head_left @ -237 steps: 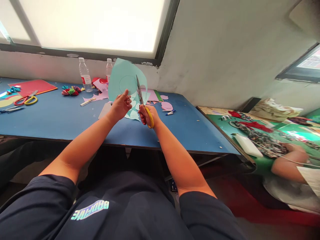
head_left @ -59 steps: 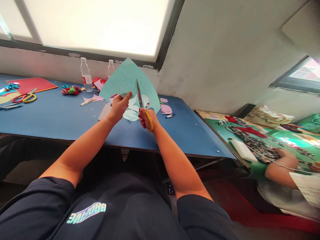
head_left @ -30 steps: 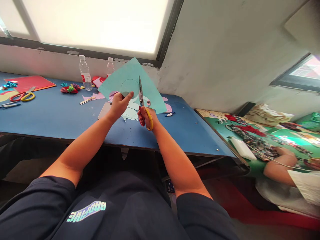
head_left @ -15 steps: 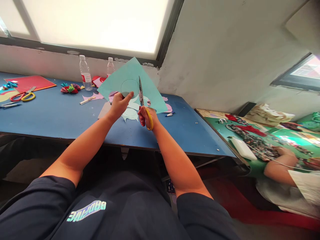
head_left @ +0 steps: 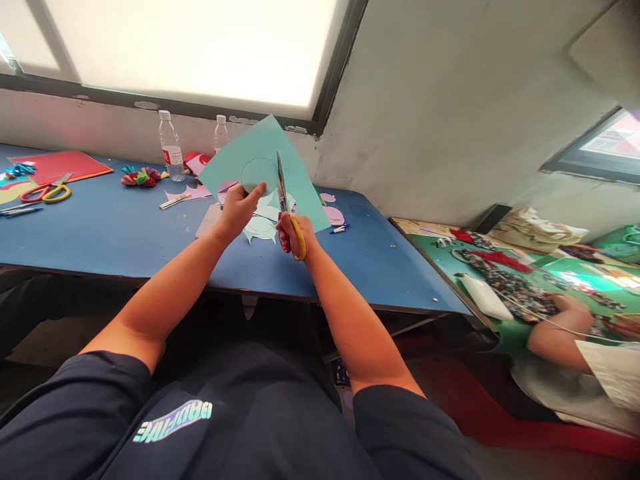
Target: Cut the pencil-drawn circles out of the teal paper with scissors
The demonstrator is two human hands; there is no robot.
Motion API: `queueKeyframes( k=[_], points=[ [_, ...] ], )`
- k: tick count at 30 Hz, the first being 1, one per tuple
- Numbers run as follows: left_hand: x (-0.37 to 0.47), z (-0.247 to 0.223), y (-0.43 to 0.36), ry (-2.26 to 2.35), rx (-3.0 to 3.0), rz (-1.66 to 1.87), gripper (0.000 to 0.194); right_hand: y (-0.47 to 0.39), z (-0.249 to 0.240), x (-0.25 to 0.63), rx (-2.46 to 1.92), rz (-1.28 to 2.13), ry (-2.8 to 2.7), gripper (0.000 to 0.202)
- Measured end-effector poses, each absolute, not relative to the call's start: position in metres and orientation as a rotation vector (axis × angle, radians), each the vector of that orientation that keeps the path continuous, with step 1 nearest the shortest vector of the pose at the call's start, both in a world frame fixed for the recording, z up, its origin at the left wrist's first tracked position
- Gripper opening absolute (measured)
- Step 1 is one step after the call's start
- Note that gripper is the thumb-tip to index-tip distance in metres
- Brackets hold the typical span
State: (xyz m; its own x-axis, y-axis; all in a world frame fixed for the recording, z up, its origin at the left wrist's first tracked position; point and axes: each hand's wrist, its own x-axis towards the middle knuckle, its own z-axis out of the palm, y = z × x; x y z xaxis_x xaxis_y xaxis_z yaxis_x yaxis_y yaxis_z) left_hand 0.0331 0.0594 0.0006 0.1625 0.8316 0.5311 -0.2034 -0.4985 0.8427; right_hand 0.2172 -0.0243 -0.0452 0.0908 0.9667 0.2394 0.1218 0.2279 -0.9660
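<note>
My left hand [head_left: 241, 207] pinches a light teal sheet of paper [head_left: 270, 140], thumb on top near a drawn circle. The sheet is held up above the table at a slant. In my right hand [head_left: 297, 233] is a pair of scissors [head_left: 281, 181] with a red and yellow handle. The blades point up and lie close together along the right side of the circle, on the paper. Pale green paper cutouts [head_left: 260, 227] lie on the table below, partly hidden by my hands.
On the blue table [head_left: 125, 233] stand two water bottles [head_left: 173, 153]. Another pair of scissors [head_left: 47, 192], red paper [head_left: 70, 163], a colourful ribbon bundle [head_left: 141, 177] and pens [head_left: 340, 229] lie about. At right, a co-worker's arm [head_left: 563, 333] rests by a green table.
The teal sheet has turned slightly, its right corner swinging down and left, uncovering more pink paper behind. Both hands stay almost in place.
</note>
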Motion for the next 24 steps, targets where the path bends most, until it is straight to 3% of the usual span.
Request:
queueKeyframes(
  k=[24],
  points=[
    [0.0345, 0.0023, 0.0633, 0.617, 1.478, 1.54, 0.06, -0.0249, -0.0455, 0.2191, -1.161, 0.871, -1.325, 0.081]
  ],
)
